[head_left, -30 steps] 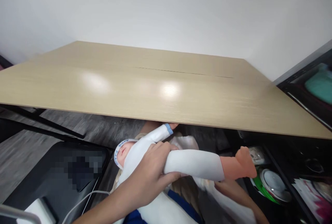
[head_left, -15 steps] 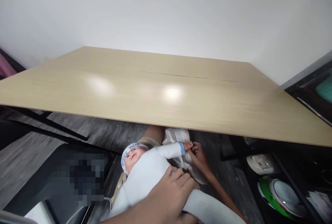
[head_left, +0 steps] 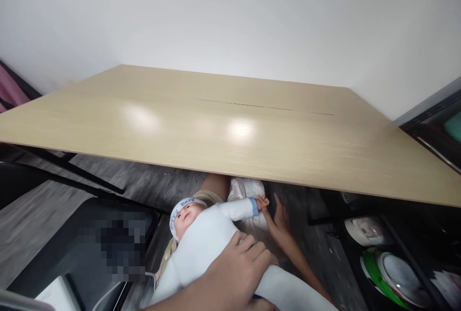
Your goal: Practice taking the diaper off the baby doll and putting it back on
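Note:
A baby doll (head_left: 205, 239) in a white outfit with blue cuffs lies across my lap, head to the left. Its white cap (head_left: 185, 205) reads "Happy Baby". My left hand (head_left: 241, 265) rests across the doll's lower body, fingers curled around it; part of the thumb side is cut off below. Just past the doll's outstretched hand (head_left: 262, 202), my right hand (head_left: 279, 222) has its fingers stretched and apart, the thumb close to the doll's hand. Crumpled white material (head_left: 248, 187) lies on my leg beneath the doll's arm; its kind is unclear.
A light wooden table (head_left: 180, 133) spans the view, its front edge above my knees. A black chair (head_left: 65, 239) with a white object (head_left: 55, 294) and a cable stands at left. At right, a dark shelf holds a green-rimmed round container (head_left: 378, 272) and a white item (head_left: 365, 230).
My right hand has opened from bent fingers near the doll's hand to stretched, spread fingers. My left hand keeps its place on the doll. The view has shifted slightly.

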{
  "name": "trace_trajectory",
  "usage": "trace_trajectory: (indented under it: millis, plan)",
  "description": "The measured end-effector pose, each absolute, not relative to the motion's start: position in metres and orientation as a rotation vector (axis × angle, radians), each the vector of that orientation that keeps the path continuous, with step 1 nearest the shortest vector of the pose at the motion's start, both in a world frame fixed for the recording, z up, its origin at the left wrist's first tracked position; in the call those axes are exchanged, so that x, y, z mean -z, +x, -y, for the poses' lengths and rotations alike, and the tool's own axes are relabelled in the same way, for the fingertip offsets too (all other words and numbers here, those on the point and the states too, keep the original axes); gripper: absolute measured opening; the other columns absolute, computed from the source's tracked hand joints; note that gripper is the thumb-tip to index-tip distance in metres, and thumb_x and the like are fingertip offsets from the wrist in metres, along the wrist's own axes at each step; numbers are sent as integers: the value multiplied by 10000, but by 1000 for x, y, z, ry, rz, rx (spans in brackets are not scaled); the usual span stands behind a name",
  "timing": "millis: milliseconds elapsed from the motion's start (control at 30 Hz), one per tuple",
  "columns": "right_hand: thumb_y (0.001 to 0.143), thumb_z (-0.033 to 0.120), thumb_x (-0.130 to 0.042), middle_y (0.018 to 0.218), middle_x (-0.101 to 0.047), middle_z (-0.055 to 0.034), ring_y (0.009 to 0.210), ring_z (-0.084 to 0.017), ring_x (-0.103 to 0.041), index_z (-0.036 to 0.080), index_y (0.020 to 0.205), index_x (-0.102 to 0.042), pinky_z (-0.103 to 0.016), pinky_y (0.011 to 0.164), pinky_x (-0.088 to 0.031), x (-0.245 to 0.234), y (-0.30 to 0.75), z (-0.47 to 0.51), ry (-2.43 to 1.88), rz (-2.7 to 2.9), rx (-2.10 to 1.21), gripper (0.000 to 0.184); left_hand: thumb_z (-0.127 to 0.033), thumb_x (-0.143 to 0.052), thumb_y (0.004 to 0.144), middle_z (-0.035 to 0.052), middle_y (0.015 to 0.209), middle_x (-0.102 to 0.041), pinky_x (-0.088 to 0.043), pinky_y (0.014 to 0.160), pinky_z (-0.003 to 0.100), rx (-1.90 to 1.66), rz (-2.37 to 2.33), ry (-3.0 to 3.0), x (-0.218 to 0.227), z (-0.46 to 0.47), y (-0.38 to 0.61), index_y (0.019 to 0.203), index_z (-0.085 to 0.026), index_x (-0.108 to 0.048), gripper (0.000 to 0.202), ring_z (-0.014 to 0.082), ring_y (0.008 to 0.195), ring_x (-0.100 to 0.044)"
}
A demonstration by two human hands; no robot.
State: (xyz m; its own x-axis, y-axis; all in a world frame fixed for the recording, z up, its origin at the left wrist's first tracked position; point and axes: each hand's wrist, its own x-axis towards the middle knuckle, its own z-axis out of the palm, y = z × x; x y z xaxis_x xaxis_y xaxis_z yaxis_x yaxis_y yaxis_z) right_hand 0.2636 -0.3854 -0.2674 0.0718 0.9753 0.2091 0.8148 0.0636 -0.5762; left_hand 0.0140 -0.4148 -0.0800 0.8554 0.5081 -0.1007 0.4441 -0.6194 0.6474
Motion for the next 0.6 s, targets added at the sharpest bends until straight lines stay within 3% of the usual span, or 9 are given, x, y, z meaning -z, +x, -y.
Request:
trace_trajectory:
  millis: [67, 167, 267, 333, 400, 533, 600]
  plan:
    - [1098, 472, -546, 1715, -473, -190, 1584, -471, -477, 337, 1752, -262, -745, 1235, -450, 233, 265, 387, -1749, 1635, -261, 726, -524, -895, 891, 66, 1289, -749, -454, 1073, 441, -152, -679, 2362, 86, 416, 13, 1336, -213, -653, 595, 309, 1204, -668]
    - [1075, 399, -617, 1725, -479, -180, 1604, -386, -471, 281, 1743, -305, -633, 1311, -413, 179, 252, 384, -1521, 1852, -286, 747, -575, -862, 925, 58, 1268, -755, -458, 1059, 434, -237, -654, 2402, 92, 417, 10, 1371, -226, -659, 601, 302, 1191, -678]
    - [1030, 352, -684, 1669, -570, -158, 1567, -367, -498, 264, 1666, -469, -577, 1315, -401, 142, 227, 369, -1357, 2269, -498, 677, -598, -778, 1012, 46, 1264, -765, -463, 1059, 433, -291, -556, 2463, 83, 415, 6, 1413, -275, -668, 526, 289, 1178, -692]
    - [996, 291, -705, 1488, -707, -135, 1422, -357, -607, 241, 1489, -639, -545, 1261, -441, 127, 209, 354, -1370, 2464, -629, 500, -542, -748, 1059, 43, 1305, -769, -466, 1091, 433, -291, -462, 2505, 71, 413, 3, 1435, -301, -670, 453, 279, 1193, -696]
    - [981, 226, -684, 1281, -774, -113, 1216, -328, -692, 210, 1298, -710, -486, 1128, -514, 118, 193, 340, -1430, 2590, -694, 318, -458, -704, 1105, 46, 1411, -754, -456, 1162, 425, -319, -394, 2504, 59, 412, -5, 1493, -310, -638, 420, 265, 1265, -686]
    - [1017, 230, -665, 1199, -756, -111, 1110, -312, -689, 188, 1180, -684, -428, 966, -515, 96, 173, 330, -1352, 2762, -556, 170, -452, -592, 1153, 83, 1563, -681, -430, 1290, 458, -627, -455, 2408, 72, 429, -48, 1563, -319, -571, 432, 290, 1435, -618]
    - [1039, 254, -670, 1187, -745, -113, 1109, -312, -666, 187, 1171, -671, -423, 950, -495, 83, 167, 333, -1259, 2803, -439, 148, -406, -547, 1156, 93, 1481, -707, -525, 1210, 443, -889, -650, 2333, 98, 451, -82, 1500, -346, -600, 353, 299, 1402, -639]
